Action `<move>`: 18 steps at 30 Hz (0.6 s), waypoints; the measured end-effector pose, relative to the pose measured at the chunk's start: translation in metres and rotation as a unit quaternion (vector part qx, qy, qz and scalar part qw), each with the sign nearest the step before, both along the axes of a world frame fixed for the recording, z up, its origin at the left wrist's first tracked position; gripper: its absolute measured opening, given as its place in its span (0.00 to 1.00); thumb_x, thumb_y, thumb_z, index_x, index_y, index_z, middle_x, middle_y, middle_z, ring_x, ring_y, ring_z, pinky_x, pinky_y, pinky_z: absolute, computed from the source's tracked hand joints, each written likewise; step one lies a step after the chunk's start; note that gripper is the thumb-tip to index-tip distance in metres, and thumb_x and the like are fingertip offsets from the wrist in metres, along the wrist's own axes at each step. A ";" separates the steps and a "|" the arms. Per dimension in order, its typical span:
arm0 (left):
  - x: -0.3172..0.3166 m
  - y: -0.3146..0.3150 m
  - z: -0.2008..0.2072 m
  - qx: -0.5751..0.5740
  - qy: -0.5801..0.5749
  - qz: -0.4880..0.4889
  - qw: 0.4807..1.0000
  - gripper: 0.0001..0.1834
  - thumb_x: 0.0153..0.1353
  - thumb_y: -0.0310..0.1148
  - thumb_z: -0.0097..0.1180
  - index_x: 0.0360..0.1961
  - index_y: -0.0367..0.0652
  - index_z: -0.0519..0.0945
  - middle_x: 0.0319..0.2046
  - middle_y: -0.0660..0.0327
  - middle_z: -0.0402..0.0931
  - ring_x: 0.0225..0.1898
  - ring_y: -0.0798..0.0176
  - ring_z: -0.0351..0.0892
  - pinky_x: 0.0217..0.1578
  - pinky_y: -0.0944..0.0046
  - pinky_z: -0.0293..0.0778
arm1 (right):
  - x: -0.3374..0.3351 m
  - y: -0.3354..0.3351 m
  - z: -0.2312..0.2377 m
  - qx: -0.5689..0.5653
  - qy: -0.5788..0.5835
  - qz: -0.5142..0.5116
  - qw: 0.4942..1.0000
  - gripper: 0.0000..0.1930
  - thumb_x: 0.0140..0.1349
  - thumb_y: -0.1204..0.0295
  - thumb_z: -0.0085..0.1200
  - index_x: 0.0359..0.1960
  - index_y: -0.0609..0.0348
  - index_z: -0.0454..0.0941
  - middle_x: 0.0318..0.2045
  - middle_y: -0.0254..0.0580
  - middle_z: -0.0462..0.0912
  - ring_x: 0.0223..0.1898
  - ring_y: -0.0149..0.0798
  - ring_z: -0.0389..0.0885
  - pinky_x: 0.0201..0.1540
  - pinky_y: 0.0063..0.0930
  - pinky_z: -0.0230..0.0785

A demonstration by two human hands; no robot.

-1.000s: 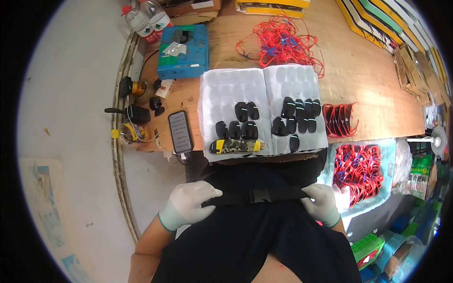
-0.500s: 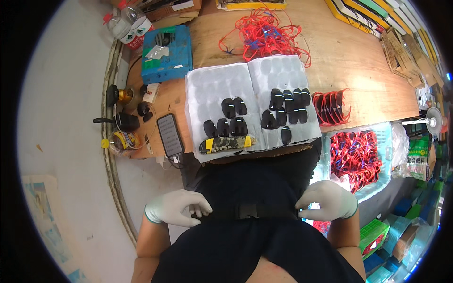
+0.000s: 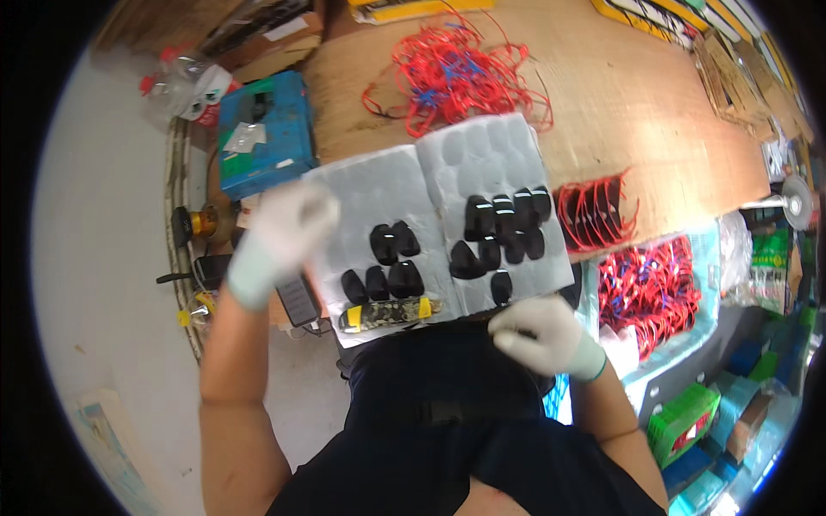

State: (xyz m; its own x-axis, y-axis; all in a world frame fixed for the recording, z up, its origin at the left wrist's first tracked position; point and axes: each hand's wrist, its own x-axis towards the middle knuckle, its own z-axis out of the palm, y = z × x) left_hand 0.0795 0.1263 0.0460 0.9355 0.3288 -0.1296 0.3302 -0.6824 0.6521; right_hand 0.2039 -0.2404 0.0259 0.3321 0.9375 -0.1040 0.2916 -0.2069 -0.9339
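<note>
My left hand (image 3: 292, 225), in a white glove, is raised over the left edge of the white padded tray sheet (image 3: 353, 185). Motion blurs its fingers, so I cannot make out whether they hold anything. My right hand (image 3: 542, 334), gloved too, hovers by the sheet's lower right edge, fingers loosely bent and thumb apart, nothing visible in it. Dark sunglass lenses (image 3: 404, 279) lie in groups on both halves of the sheet. Along its lower left edge rests a camouflage-patterned tool handle with yellow ends (image 3: 387, 315). A phone (image 3: 297, 301) lies partly hidden below my left hand.
Tangled red and blue glasses frames (image 3: 456, 73) are heaped at the back of the table. Red frames with dark lenses (image 3: 594, 213) stand in a row at right, above a light-blue crate (image 3: 710, 292) of red frames. A blue box (image 3: 267, 129) and plastic bottles (image 3: 185, 86) stand at left.
My left hand has risen from my lap up and leftward to the sheet's left edge. My right hand has moved up and left toward the sheet. The whole view has shifted and tilted slightly.
</note>
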 end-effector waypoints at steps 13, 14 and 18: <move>0.207 0.116 -0.189 -0.150 0.210 0.308 0.916 0.23 0.66 0.43 0.47 0.51 0.36 0.80 0.48 0.47 0.81 0.45 0.49 0.85 0.42 0.52 0.81 | 0.058 0.016 -0.010 -0.089 -0.155 -0.280 0.943 0.08 0.57 0.74 0.65 0.37 0.61 0.83 0.30 0.46 0.84 0.31 0.50 0.84 0.35 0.39 0.75; 0.211 0.106 -0.170 -0.149 0.178 0.353 0.907 0.26 0.66 0.42 0.47 0.55 0.32 0.80 0.52 0.42 0.82 0.48 0.46 0.86 0.45 0.51 0.81 | 0.057 0.018 -0.014 -0.096 -0.168 -0.276 0.941 0.09 0.57 0.73 0.65 0.38 0.61 0.83 0.29 0.46 0.83 0.31 0.50 0.84 0.35 0.39 0.75; 0.185 0.142 -0.131 -0.302 -0.057 0.355 0.883 0.12 0.61 0.36 0.62 0.33 0.35 0.78 0.24 0.57 0.79 0.21 0.62 0.80 0.24 0.66 0.76 | 0.059 0.047 -0.027 -0.112 -0.245 -0.218 0.938 0.14 0.57 0.64 0.66 0.39 0.59 0.82 0.32 0.47 0.82 0.35 0.52 0.84 0.38 0.46 0.76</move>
